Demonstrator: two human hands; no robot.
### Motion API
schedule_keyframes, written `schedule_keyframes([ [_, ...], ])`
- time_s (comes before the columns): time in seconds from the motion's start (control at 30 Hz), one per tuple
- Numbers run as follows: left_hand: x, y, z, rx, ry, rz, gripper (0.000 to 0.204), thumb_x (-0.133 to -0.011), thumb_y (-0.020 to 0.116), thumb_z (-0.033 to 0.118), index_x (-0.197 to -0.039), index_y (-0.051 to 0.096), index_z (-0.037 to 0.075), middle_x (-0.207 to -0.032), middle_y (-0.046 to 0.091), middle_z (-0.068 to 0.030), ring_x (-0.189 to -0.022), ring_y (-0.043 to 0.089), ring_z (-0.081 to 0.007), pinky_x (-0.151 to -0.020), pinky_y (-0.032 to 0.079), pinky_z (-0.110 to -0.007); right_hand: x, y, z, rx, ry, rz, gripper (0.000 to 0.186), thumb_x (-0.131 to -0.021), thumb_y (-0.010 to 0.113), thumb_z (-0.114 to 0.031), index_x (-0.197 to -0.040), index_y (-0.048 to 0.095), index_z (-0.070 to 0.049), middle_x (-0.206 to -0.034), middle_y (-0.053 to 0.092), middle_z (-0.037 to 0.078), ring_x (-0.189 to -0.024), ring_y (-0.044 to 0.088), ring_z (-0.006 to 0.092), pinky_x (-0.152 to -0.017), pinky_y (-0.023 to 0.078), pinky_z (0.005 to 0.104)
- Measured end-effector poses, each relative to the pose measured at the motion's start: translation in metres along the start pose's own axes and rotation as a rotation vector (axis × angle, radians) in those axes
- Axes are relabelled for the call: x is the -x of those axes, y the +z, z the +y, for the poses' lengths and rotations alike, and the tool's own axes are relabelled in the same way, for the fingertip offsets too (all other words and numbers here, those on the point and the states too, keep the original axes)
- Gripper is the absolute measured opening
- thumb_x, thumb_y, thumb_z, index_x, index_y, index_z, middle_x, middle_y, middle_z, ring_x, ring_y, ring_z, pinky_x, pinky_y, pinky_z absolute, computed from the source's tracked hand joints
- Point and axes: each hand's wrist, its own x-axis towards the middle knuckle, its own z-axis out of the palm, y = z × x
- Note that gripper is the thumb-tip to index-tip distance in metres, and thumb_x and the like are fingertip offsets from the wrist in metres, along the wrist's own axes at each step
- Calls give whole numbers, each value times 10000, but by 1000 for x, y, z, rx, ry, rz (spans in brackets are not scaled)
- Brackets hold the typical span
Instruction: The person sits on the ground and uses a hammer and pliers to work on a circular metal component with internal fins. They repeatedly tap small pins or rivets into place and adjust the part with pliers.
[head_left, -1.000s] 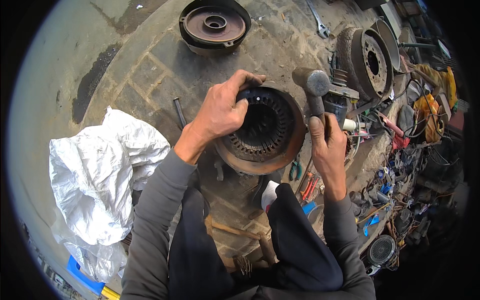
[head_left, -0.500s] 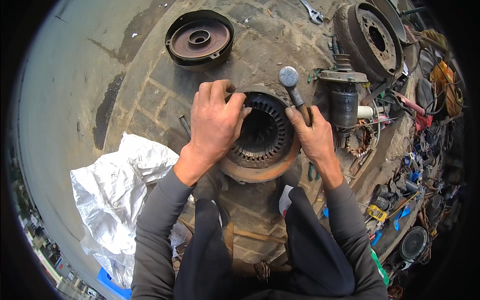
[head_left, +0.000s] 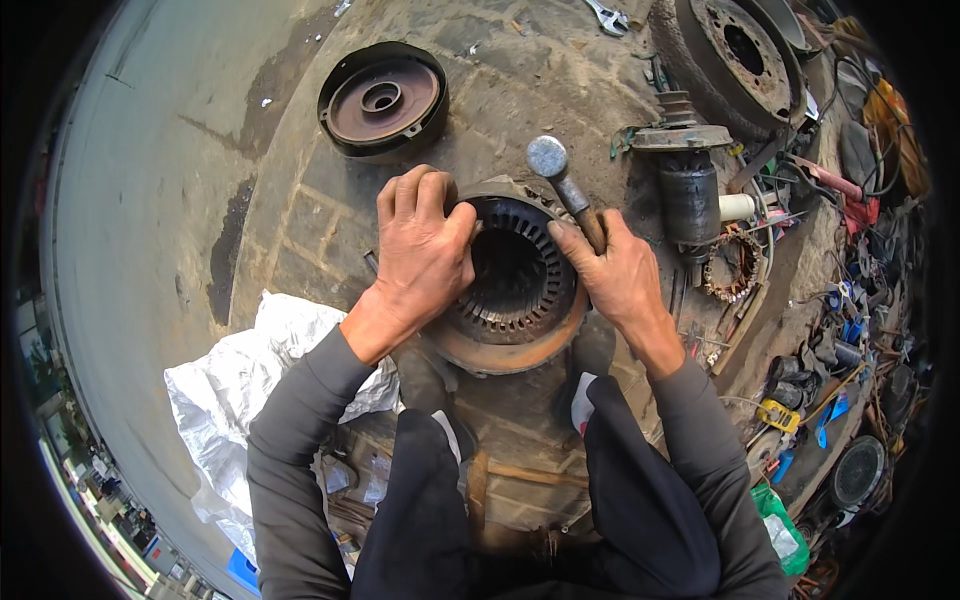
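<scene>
A round motor stator in its housing (head_left: 508, 358), with a ring of slots inside, sits open side up between my feet. My left hand (head_left: 420, 245) is closed at its left rim, fingers curled and thumb pressed in. Whatever lies between those fingertips is hidden. In my right hand (head_left: 622, 275) is a hammer (head_left: 548, 157), its round steel head up past the far right rim and its handle slanting under my fingers. The thumb of that hand rests by the housing's right edge. Behind my left wrist, the end of a metal rod (head_left: 371, 262) shows.
A round end cover (head_left: 345, 145) lies beyond my left hand. Farther right are a rotor with shaft (head_left: 690, 200), a rusty drum (head_left: 690, 60) and an adjustable wrench (head_left: 607, 17). White sacking (head_left: 225, 390) lies at left; scattered parts and a yellow meter (head_left: 778, 416) at right.
The view has shifted a little. My left thumb and fingertips have drawn back left from over the stator's opening to its rim. The hammer stays in my right hand.
</scene>
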Motion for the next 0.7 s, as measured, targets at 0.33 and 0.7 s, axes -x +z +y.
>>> schedule_keyframes([
  [0.33,2,-2,9,1,-48,-5,177,-783,846,77,-867,696,33,-1193,647,-129,-1259,574,-357,-1076,378,-513,0,-3,2,-40,2,-35,743,-982,740,-691,-1044,623,40,-805,722,313,-819,747,522,-746,548,588],
  [0.7,4,-8,23,-54,-299,-223,254,-1074,719,252,-913,626,80,-734,673,-197,-678,681,-478,-583,506,-554,0,-4,1,-22,-4,-46,743,-984,726,-678,-1132,645,45,-952,777,314,-921,766,529,-829,577,599],
])
